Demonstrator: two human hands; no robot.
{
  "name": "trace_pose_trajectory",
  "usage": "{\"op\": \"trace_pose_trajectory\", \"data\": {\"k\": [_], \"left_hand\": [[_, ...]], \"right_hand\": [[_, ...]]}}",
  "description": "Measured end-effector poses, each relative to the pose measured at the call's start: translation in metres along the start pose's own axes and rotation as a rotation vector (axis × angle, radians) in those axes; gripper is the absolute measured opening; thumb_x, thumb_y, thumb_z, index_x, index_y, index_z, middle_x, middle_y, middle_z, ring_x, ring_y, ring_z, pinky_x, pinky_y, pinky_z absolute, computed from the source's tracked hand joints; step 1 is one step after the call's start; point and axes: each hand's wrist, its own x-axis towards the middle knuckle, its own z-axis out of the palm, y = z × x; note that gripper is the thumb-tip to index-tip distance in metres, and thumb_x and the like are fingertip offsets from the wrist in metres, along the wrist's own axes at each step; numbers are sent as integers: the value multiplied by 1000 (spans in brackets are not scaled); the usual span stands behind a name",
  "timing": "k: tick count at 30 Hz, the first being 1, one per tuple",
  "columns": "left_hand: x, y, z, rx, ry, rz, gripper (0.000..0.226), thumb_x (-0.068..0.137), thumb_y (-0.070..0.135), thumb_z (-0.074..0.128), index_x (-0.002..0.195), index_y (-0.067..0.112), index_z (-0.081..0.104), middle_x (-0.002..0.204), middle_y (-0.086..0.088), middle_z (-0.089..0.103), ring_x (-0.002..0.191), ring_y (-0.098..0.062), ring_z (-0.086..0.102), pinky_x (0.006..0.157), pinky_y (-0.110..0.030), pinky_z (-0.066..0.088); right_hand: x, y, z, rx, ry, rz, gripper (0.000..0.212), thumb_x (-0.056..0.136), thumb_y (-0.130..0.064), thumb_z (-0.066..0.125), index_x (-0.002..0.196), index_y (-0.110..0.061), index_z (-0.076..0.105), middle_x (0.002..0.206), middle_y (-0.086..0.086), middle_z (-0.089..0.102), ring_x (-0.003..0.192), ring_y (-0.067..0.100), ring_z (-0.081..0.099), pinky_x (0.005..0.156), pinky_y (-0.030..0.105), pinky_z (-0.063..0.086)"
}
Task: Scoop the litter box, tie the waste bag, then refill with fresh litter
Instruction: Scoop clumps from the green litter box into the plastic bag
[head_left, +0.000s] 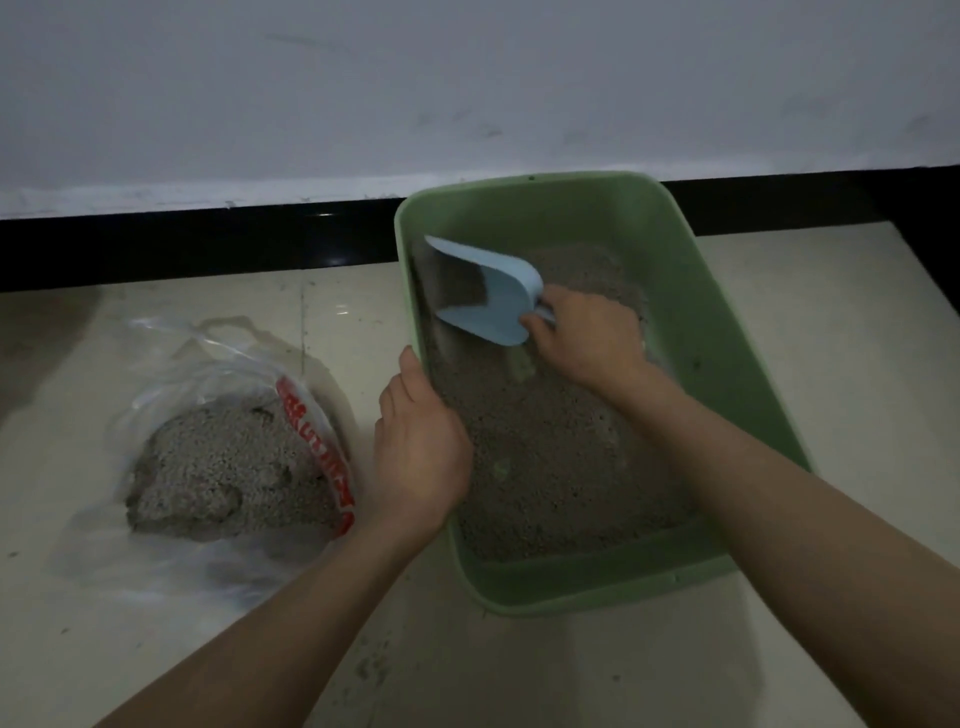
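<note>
scoop handle (545, 312): hidden in right hand's (587, 338) grip | bag print (317, 447): unreadable (blurred) | forearms: cut off

Blue scoop (488, 291) loaded, over green litter box (737, 332).

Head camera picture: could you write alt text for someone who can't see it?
A person's right hand grips a blue scoop loaded with grey litter inside a green litter box, while the left hand holds its near rim. Left of it on the tiled floor, a clear plastic bag holds litter.
</note>
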Motion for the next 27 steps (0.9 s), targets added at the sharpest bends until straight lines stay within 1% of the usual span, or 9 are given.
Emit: {"op": "trace_pose_trajectory", "data": {"k": [2,4,7,11,14,20,23,25,27], "left_hand": [[0,-1,0,-6,2,7,61,92,5,33,147,6,5,133,-18,38,120,-31,36,99,-46,36],[-1,0,-1,-13,2,9,60,92,4,32,146,5,6,131,-19,40,118,-32,38,98,-46,37],[-1,1,-2,-18,-5,3,60,92,5,32,146,5,6,131,-19,40,118,-32,38,98,-45,37],[-1,3,-3,-15,-15,-15,61,93,6,32,147,5,3,134,-20,38,120,-32,37,98,-44,35],[-1,4,-4,-16,-16,-27,61,93,6,32,147,5,3,135,-20,37,121,-32,37,99,-44,36],[-2,6,-5,-23,-14,-43,61,93,7,34,147,7,5,136,-20,38,122,-33,37,99,-44,35],[-2,6,-7,-32,-16,-46,61,93,9,34,147,8,6,136,-20,38,122,-34,37,99,-47,37],[-3,7,-8,-44,-24,-54,60,93,9,34,147,10,7,135,-20,38,122,-34,37,99,-49,37],[-3,8,-9,-50,-32,-62,61,92,9,35,147,11,7,135,-20,38,123,-34,37,100,-50,37]], "right_hand": [[1,4,-14,-84,52,-74,35,97,-40,39,115,-15,55,96,7,64,82,25,61,73,35,49],[3,11,-26,-162,110,-60,34,98,-38,37,112,-14,56,90,6,60,75,22,56,67,31,44],[7,17,-34,-291,117,22,31,99,-32,37,112,-11,56,98,10,63,81,28,59,65,30,34],[18,5,-27,-426,67,12,20,96,-19,44,110,-9,56,96,8,61,83,26,59,65,31,33],[21,-17,-16,-511,69,-115,19,96,-17,44,111,-10,52,104,9,59,93,25,57,69,32,33],[5,-26,-10,-682,39,-384,21,93,-9,43,113,-6,50,109,14,57,96,29,54,70,34,32],[-15,-12,-23,-707,8,-529,19,95,-12,41,111,-7,51,106,11,58,91,25,54,70,33,34],[-30,5,-32,-691,-33,-597,18,97,-19,42,110,-11,53,103,8,58,83,20,50,69,31,36],[-42,25,-47,-679,-45,-644,16,93,-28,52,99,-15,58,87,4,61,68,15,43,60,29,36]]}}
